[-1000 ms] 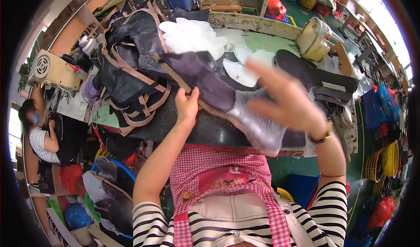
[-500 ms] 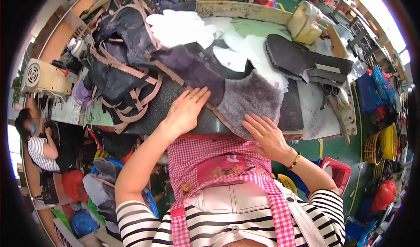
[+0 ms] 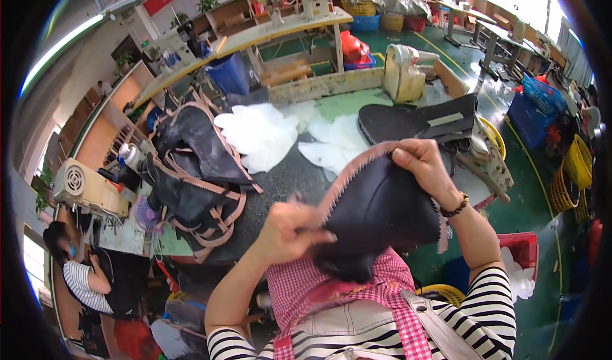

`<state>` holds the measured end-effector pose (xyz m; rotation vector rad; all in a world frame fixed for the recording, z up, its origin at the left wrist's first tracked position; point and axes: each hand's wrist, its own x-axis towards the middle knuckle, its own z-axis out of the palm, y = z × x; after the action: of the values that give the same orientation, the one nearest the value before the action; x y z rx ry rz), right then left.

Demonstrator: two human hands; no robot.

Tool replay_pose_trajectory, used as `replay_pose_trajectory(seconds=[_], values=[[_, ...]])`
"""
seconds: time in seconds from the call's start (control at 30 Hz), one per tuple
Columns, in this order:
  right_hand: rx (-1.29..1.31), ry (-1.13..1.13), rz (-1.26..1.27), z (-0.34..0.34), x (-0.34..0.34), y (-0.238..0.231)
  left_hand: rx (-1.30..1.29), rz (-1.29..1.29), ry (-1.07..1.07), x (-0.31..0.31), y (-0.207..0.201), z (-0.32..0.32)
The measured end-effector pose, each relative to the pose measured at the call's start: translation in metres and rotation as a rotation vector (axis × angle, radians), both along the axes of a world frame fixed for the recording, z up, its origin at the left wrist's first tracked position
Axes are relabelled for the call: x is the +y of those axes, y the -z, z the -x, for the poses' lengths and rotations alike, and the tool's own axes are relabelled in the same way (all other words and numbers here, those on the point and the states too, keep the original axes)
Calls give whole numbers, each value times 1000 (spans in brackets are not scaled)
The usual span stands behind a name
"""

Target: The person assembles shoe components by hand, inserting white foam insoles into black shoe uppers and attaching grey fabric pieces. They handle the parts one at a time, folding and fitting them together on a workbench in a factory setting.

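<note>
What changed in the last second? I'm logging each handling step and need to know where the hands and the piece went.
The dark fleece-lined piece, pressed flat on the table half a second ago, is now lifted toward the person, dark side out. The left hand and right hand both grip its zigzag-trimmed edge. The stack of dark strapped pieces and white fleece pieces stayed put.

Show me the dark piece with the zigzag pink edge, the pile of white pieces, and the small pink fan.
dark piece (image 3: 382, 207), head view, middle of its dark face.
white pieces (image 3: 258, 133), head view, centre of the biggest sheet.
pink fan (image 3: 148, 216), head view, its round grille.
</note>
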<state>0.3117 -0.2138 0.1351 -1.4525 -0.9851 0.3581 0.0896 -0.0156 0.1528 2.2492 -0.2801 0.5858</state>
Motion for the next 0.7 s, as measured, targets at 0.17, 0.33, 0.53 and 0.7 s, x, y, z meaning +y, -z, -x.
replay_pose_trajectory(seconds=[0.17,0.33,0.53,0.7], values=[[212,-138,-56,-12,21,-25,-45,-141,-145,28,-23,-2],[53,-679,-571,-24,33,-76,-295,655,-285,48,-24,-21],[387,-638,-374,-13,55,-25,-454,1201,-175,2,4,-39],[521,-524,-165,37,54,-67,-352,752,-405,35,4,8]])
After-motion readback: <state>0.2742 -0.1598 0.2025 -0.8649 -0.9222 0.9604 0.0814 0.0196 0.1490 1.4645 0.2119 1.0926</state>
